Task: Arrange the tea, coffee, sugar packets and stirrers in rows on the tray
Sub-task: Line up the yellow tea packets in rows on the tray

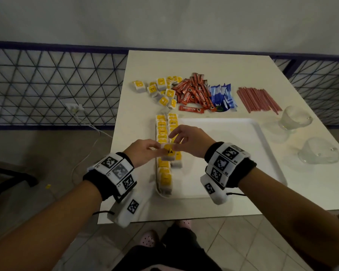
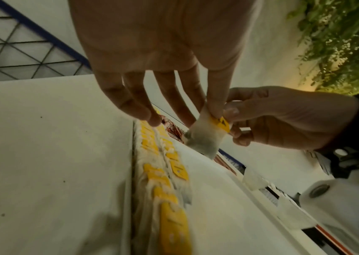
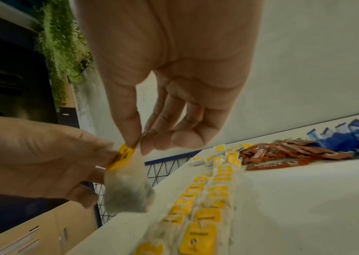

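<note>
A tea bag (image 1: 168, 152) with a yellow tag hangs above the left side of the white tray (image 1: 233, 145). Both hands pinch it at its top: my left hand (image 1: 145, 151) from the left, my right hand (image 1: 186, 140) from the right. The wrist views show the same tea bag (image 2: 206, 136) (image 3: 128, 186) held between thumb and fingers of each hand. Two rows of yellow-tagged tea bags (image 1: 163, 133) lie along the tray's left edge. Behind the tray lie loose tea bags (image 1: 160, 89), red coffee sticks (image 1: 194, 92), blue sugar packets (image 1: 222, 96) and reddish stirrers (image 1: 258, 99).
Two clear glass cups (image 1: 294, 118) (image 1: 319, 151) stand to the right of the tray. The white table (image 1: 184, 61) ends near me and at its left edge beside the tea rows. A blue mesh fence (image 1: 53, 83) runs behind it.
</note>
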A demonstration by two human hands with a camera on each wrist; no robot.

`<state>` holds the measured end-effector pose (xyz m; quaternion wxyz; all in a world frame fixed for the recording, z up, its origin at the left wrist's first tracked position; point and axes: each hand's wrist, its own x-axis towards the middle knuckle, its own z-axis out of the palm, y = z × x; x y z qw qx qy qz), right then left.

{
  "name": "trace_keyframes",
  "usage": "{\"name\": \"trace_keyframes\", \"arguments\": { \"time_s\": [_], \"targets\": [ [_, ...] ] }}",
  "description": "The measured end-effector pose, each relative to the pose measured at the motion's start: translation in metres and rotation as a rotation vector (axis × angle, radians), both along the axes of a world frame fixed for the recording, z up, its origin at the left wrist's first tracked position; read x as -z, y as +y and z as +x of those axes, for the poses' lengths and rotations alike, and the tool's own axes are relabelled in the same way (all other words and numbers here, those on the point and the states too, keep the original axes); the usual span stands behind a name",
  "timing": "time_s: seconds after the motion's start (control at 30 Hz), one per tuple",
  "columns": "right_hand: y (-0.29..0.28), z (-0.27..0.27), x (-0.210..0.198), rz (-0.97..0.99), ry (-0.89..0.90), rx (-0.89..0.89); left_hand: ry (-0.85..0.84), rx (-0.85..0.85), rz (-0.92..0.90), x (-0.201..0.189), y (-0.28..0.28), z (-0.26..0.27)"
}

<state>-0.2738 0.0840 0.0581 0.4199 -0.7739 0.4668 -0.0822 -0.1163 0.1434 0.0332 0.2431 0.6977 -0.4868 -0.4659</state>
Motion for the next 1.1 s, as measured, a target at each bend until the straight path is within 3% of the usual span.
{"name": "trace_keyframes", "arguments": {
  "time_s": [0.23, 0.47, 0.6, 0.83, 1.1],
  "targets": [
    [0.016, -0.023, 0.013, 0.018, 0.092, 0.027, -0.136, 0.179, -0.078, 0.010, 0.003, -0.020],
    [0.021, -0.034, 0.032, 0.088, 0.214, 0.023, -0.315, 0.397, 0.019, 0.025, 0.004, -0.034],
    [0.017, -0.030, 0.039, 0.127, 0.252, 0.010, -0.380, 0.376, -0.011, 0.032, 0.006, -0.034],
    [-0.001, -0.021, 0.050, 0.130, 0.258, 0.006, -0.370, 0.179, 0.009, 0.029, -0.002, -0.031],
    [-0.017, -0.019, 0.058, 0.066, 0.294, -0.064, -0.618, 0.280, 0.109, 0.028, -0.014, -0.045]
  ]
}}
